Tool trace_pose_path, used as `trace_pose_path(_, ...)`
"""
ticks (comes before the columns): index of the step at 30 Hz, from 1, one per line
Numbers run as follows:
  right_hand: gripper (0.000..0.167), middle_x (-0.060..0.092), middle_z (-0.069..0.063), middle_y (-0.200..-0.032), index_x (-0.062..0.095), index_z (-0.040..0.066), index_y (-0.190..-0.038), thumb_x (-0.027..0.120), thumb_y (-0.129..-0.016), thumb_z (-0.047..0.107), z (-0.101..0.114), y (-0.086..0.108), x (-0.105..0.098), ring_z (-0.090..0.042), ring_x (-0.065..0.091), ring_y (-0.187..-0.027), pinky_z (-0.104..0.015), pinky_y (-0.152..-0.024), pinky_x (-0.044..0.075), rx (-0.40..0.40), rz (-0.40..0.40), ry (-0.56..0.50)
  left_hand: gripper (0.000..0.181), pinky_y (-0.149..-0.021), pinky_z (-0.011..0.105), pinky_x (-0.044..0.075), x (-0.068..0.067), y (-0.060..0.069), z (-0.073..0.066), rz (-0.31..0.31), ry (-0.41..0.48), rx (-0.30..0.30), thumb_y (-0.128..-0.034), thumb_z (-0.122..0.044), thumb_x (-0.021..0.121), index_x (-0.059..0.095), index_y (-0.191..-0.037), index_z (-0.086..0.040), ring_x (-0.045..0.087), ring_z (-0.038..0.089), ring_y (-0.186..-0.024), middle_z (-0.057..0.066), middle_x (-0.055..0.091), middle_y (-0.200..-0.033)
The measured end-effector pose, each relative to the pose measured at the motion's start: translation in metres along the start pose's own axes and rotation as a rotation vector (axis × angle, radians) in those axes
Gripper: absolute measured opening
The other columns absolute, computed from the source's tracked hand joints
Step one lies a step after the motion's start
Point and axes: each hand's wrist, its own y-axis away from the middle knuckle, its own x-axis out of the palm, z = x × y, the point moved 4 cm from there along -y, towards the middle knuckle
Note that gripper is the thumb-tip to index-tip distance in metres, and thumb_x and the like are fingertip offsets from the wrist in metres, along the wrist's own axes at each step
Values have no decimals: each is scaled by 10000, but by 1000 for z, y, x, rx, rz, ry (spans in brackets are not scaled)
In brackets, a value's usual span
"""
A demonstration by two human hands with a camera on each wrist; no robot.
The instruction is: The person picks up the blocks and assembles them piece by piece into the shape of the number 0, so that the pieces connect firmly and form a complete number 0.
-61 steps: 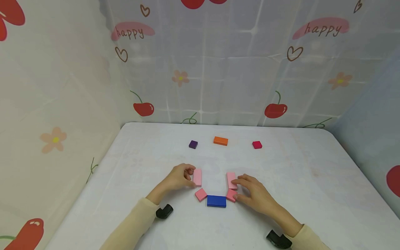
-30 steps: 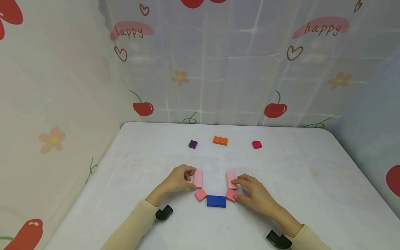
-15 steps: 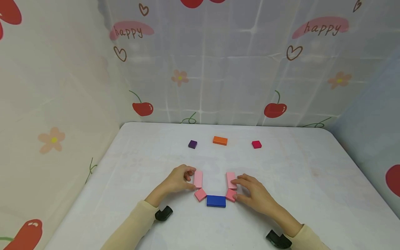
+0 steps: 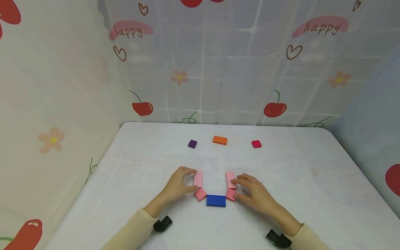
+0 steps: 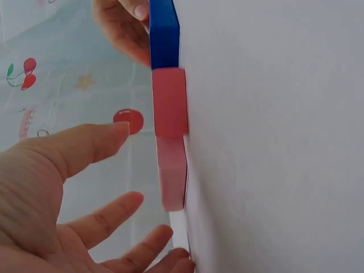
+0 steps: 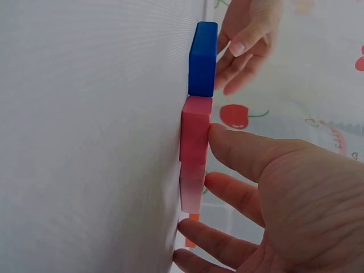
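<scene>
A blue rectangular block (image 4: 216, 200) lies flat in the head view, with a small darker pink block (image 4: 200, 194) at its left end and a matching pink block (image 4: 231, 194) at its right. Beyond these lie a left light pink block (image 4: 198, 179) and a right light pink block (image 4: 231, 180). My left hand (image 4: 176, 185) is beside the left light pink block; in the left wrist view its fingers are spread, apart from the blocks. With its thumb, my right hand (image 4: 254, 194) touches the right darker pink block, and its index finger touches the light pink one.
Toward the far side of the white table (image 4: 150, 149) lie a dark purple block (image 4: 192, 144), an orange block (image 4: 220, 140) and a red block (image 4: 256, 144). A printed curtain (image 4: 218, 69) hangs behind the table's far edge.
The left light pink block has shifted slightly nearer, up against the darker pink one. My left hand has let go of it and spread its fingers. The right hand stays put.
</scene>
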Motion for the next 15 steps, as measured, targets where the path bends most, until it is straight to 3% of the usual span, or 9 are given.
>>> trace_pose_path(6,432,585,-162,-1321,655,142,-1240,765,-831,230,0,0,0,-449,439,-1328,-645,-1017,391,-2,0,-3,449,-1058,550,391,8,10,-1,-55,4,20,-785,-170,807,664,-1202,-84,507,343,-1232,139,547,-1276)
trace_pose_path(15,432,586,-166,-1318,656,137,-1237,767,-828,221,0,0,-1,-454,437,-1329,-643,-1014,394,-8,-2,-7,383,-1039,541,406,14,13,0,-97,-39,87,-765,-150,817,693,-1121,-77,511,323,-1205,115,587,-1215)
